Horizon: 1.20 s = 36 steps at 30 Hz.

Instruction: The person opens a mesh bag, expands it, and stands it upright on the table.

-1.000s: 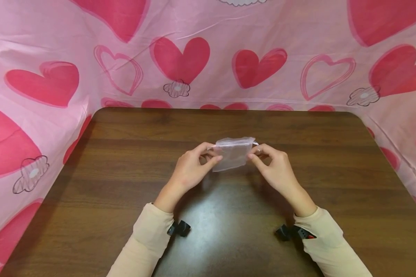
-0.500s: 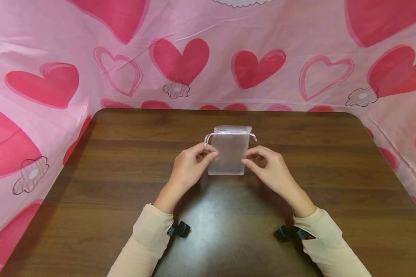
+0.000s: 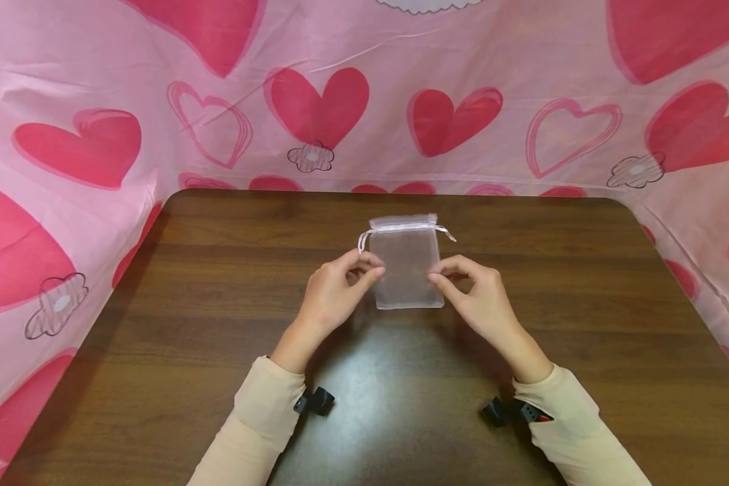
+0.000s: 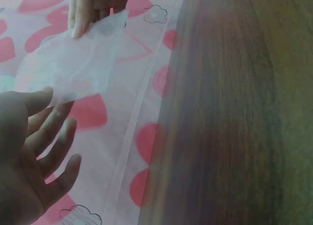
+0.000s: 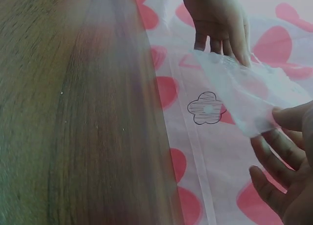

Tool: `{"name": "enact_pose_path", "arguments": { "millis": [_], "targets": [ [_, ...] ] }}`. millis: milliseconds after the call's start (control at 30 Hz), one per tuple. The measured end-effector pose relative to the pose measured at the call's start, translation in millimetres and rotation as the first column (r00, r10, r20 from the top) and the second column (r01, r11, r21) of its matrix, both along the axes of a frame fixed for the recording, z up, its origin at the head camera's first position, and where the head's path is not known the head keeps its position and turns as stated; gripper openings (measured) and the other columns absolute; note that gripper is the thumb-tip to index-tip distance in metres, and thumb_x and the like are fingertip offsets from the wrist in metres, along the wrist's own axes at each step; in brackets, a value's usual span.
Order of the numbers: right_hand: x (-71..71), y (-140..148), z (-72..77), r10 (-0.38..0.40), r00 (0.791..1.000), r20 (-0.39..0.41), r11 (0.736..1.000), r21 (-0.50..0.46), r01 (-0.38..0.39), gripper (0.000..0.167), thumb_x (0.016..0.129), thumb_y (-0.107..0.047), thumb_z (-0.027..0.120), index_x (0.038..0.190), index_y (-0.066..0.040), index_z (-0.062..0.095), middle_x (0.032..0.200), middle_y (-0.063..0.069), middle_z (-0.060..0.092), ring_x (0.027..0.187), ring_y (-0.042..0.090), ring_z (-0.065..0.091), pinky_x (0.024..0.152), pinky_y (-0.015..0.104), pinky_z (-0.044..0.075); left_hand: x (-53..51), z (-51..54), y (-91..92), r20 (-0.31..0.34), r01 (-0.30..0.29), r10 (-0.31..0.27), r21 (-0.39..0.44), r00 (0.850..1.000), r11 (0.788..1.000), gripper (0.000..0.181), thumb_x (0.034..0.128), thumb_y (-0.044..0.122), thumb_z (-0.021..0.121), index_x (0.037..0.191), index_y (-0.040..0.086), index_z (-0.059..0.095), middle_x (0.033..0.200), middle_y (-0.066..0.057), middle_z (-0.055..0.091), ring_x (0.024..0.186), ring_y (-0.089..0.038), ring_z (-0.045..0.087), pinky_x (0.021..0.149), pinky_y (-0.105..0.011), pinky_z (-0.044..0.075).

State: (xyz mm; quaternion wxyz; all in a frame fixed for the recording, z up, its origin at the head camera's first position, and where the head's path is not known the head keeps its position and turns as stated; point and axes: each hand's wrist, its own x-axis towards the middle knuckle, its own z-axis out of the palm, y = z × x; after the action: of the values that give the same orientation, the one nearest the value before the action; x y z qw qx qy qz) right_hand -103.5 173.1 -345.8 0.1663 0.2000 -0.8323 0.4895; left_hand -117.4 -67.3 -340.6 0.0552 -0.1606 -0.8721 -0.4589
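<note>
A small sheer white drawstring pouch [image 3: 407,270] is held up flat above the table, its gathered mouth at the far end. White ribbon loops [image 3: 363,241] stick out at both sides of the mouth. My left hand [image 3: 335,290] pinches the pouch's left edge between thumb and forefinger. On the opposite edge, my right hand [image 3: 478,291] pinches it likewise. In the left wrist view the pouch [image 4: 73,63] stretches between both hands. The right wrist view shows the remaining fingers [image 5: 266,186] of my right hand spread below the pinch. No contents are visible through the fabric.
The dark wooden table [image 3: 188,324] spreads under both arms. A pink cloth with red hearts [image 3: 389,40] hangs behind it and along both sides. Each sleeved wrist carries a small black camera [image 3: 322,401].
The pouch's mouth has swung away from me, so its full face now shows. Its bottom has shifted slightly right since half a second ago. Both hands stay almost in place.
</note>
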Motion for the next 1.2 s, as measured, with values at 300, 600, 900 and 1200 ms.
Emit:
{"name": "enact_pose_path", "arguments": {
  "millis": [300, 600, 900, 1200],
  "targets": [
    [-0.1, 0.1, -1.5, -0.009, 1.0, 0.011, 0.998, -0.067, 0.009, 0.016, 0.082, 0.007, 0.076, 0.094, -0.003, 0.072, 0.08, 0.01, 0.071, 0.073, 0.006, 0.062, 0.069, 0.019, 0.047, 1.1, -2.5, 2.3, -0.027, 0.03, -0.031, -0.025, 0.999, 0.999, 0.008, 0.0931, 0.031, 0.071, 0.098, 0.024, 0.073, 0.086, 0.015, 0.071, 0.076, -0.005, 0.062, 0.072, -0.031, 0.05],
    [2.9, -4.2, -1.3, 0.06, 0.998, 0.036, 0.998, -0.031, -0.058, 0.012, 0.084, 0.001, 0.076, 0.093, -0.007, 0.074, 0.084, 0.003, 0.073, 0.07, 0.007, 0.063, 0.069, 0.02, 0.048, 1.0, -2.1, 1.3, -0.054, 0.012, -0.011, 0.027, 0.998, 1.0, 0.007, 0.0936, 0.028, 0.07, 0.098, 0.023, 0.072, 0.082, 0.014, 0.07, 0.072, -0.004, 0.062, 0.069, -0.035, 0.052],
    [4.0, -3.3, 2.2, -0.007, 1.0, 0.011, 0.996, -0.085, 0.007, 0.013, 0.083, 0.005, 0.076, 0.091, -0.005, 0.073, 0.075, 0.003, 0.071, 0.072, 0.005, 0.062, 0.066, 0.019, 0.047, 2.8, -2.4, 3.3, 0.056, 0.135, -0.127, -0.156, 0.99, 0.979, 0.014, 0.0938, 0.041, 0.067, 0.097, 0.029, 0.073, 0.083, 0.017, 0.066, 0.079, -0.006, 0.061, 0.073, -0.031, 0.048],
    [3.6, -1.7, -1.3, 0.035, 0.998, 0.05, 0.999, 0.006, -0.035, 0.014, 0.085, 0.0, 0.076, 0.097, -0.007, 0.073, 0.087, 0.001, 0.073, 0.075, 0.006, 0.062, 0.071, 0.02, 0.048, 2.8, -2.0, 3.3, -0.037, 0.048, -0.051, -0.071, 0.998, 0.996, 0.008, 0.0935, 0.029, 0.07, 0.097, 0.023, 0.074, 0.086, 0.012, 0.071, 0.077, -0.009, 0.062, 0.071, -0.03, 0.049]
  ]
}}
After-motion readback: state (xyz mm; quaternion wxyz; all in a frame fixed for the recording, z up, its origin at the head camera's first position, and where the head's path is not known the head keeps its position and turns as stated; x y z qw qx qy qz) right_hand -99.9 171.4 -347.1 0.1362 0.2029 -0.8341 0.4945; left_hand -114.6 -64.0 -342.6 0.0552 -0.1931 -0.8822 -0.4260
